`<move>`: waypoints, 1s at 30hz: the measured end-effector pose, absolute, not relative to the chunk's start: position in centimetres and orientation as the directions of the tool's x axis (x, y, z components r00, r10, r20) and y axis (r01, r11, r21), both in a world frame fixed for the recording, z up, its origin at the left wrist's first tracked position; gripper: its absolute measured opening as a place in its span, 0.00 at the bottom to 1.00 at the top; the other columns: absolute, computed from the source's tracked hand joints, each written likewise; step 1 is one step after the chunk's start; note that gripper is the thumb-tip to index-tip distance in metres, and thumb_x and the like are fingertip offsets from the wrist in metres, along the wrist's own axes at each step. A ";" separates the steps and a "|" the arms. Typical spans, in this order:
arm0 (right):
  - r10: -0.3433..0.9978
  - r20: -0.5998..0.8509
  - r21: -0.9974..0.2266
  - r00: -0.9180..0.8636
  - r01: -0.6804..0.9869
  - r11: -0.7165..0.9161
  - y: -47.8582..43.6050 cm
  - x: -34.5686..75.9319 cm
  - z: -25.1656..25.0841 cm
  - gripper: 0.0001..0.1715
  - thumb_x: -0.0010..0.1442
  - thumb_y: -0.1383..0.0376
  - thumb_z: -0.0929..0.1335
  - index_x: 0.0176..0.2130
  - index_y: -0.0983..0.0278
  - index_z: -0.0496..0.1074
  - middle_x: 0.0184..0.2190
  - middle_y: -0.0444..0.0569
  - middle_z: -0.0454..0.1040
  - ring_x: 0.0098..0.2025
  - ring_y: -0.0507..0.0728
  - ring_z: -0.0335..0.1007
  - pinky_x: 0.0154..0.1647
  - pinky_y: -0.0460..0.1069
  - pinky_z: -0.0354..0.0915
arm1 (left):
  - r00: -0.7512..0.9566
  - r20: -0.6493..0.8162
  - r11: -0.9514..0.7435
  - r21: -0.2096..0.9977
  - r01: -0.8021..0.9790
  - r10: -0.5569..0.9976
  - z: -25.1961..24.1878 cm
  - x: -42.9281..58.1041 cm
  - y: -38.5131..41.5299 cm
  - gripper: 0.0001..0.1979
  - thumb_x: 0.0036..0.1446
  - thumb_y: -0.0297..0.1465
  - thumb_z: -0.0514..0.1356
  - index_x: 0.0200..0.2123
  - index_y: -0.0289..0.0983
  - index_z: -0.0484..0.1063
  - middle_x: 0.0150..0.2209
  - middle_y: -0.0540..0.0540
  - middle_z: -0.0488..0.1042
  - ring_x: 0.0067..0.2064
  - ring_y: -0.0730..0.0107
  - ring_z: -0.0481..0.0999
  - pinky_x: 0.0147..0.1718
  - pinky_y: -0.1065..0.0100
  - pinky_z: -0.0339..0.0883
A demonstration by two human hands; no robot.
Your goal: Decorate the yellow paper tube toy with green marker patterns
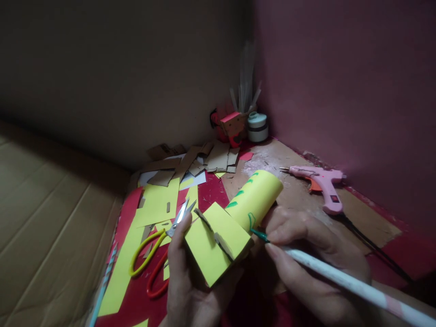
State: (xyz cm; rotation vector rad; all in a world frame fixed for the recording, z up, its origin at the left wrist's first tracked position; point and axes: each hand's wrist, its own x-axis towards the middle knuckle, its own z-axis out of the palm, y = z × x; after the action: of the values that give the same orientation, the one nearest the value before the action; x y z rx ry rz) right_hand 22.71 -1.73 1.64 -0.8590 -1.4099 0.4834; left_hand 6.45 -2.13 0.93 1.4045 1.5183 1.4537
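Observation:
My left hand (pixel 194 286) is closed around a yellow paper figure, holding it up above the table. The figure has a box-shaped part (pixel 218 243) with two small cardboard pieces sticking up, joined to a yellow tube (pixel 260 197). Green marks run in a row along the tube, and a green outlined shape lies near the box. Between the fingers of my right hand (pixel 306 259) is a white-barrelled marker (pixel 327 272). Its green tip touches the tube, or nearly so, at the outlined shape. Red-and-yellow-handled scissors (pixel 165 234) lie partly open beside my left hand.
A pink glue gun (pixel 322 179) with a black cord lies at the right. Cardboard scraps (pixel 190 161) and yellow paper (pixel 158 202) cover the left and back. A small lidded jar (pixel 257 127) stands in the corner near glue sticks (pixel 245 88). A cardboard panel (pixel 51 218) rises at left.

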 end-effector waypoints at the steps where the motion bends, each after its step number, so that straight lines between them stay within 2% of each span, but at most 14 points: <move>1: 0.756 0.639 -0.768 0.142 0.177 0.615 -1.8 22.8 1.5 0.15 0.55 0.78 0.65 0.34 0.58 0.66 0.23 0.42 0.68 0.23 0.50 0.67 0.21 0.45 0.63 | -0.247 0.232 -0.162 0.948 0.274 0.941 0.8 6.3 -2.1 0.45 0.36 0.32 0.74 0.59 0.47 0.61 0.34 0.51 0.75 0.30 0.65 0.76 0.27 0.68 0.75; 6: 0.825 0.545 -0.838 0.148 0.100 0.536 -2.4 23.1 0.6 0.15 0.59 0.76 0.66 0.39 0.56 0.68 0.29 0.47 0.74 0.27 0.55 0.73 0.19 0.46 0.65 | -0.196 0.379 -0.287 0.880 0.379 0.904 -0.1 4.9 -1.7 0.42 0.37 0.29 0.74 0.58 0.49 0.64 0.49 0.48 0.70 0.44 0.57 0.73 0.35 0.67 0.74; 11: 0.856 0.446 -0.886 0.261 -0.009 0.465 -2.7 22.2 0.6 0.11 0.61 0.73 0.67 0.38 0.55 0.70 0.27 0.43 0.71 0.19 0.49 0.66 0.15 0.45 0.62 | -0.161 0.400 -0.326 0.877 0.353 0.902 0.0 5.1 -1.5 0.43 0.37 0.28 0.74 0.58 0.46 0.63 0.47 0.48 0.70 0.40 0.62 0.73 0.34 0.68 0.73; 14: 0.869 0.405 -0.902 0.285 -0.031 0.431 -2.6 21.8 0.7 0.08 0.61 0.70 0.68 0.37 0.56 0.69 0.24 0.41 0.69 0.18 0.49 0.64 0.14 0.45 0.60 | -0.146 0.440 -0.363 0.855 0.371 0.886 0.4 5.6 -1.5 0.41 0.40 0.30 0.72 0.58 0.44 0.62 0.48 0.46 0.68 0.41 0.62 0.74 0.36 0.67 0.75; 18: 0.870 0.435 -0.895 0.234 0.001 0.447 -2.4 22.0 0.6 0.09 0.60 0.71 0.68 0.37 0.55 0.69 0.21 0.40 0.68 0.17 0.49 0.62 0.14 0.45 0.59 | -0.123 0.461 -0.383 0.836 0.394 0.879 0.5 5.8 -1.5 0.40 0.41 0.30 0.72 0.58 0.43 0.61 0.47 0.46 0.69 0.41 0.63 0.75 0.36 0.67 0.75; 21: 0.847 0.481 -0.874 0.225 0.052 0.482 -2.3 22.3 0.6 0.12 0.59 0.73 0.68 0.37 0.55 0.69 0.24 0.42 0.69 0.21 0.50 0.66 0.17 0.46 0.61 | -0.130 0.457 -0.375 0.835 0.402 0.880 0.5 5.7 -1.5 0.40 0.41 0.31 0.72 0.58 0.44 0.61 0.47 0.47 0.70 0.40 0.63 0.76 0.36 0.66 0.75; 26: 0.813 0.549 -0.835 0.191 0.100 0.540 -2.0 22.6 1.1 0.13 0.57 0.75 0.67 0.36 0.55 0.68 0.25 0.43 0.70 0.22 0.52 0.67 0.18 0.46 0.63 | -0.177 0.377 -0.299 0.886 0.354 0.909 0.4 5.8 -1.8 0.41 0.40 0.31 0.73 0.59 0.45 0.62 0.40 0.48 0.73 0.35 0.65 0.77 0.33 0.67 0.76; 30: 0.771 0.609 -0.793 0.185 0.148 0.591 -1.7 22.7 1.6 0.15 0.54 0.77 0.66 0.34 0.57 0.69 0.23 0.43 0.72 0.22 0.52 0.70 0.18 0.46 0.64 | -0.214 0.338 -0.258 0.908 0.330 0.917 0.5 5.9 -1.9 0.42 0.38 0.29 0.74 0.58 0.45 0.63 0.40 0.48 0.74 0.34 0.64 0.77 0.31 0.68 0.76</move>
State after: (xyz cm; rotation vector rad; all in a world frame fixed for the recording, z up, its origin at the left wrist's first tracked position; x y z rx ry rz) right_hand 22.65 -1.66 1.63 -0.8738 -1.3413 0.5286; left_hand 5.95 -1.93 0.48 1.5347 1.4817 1.4948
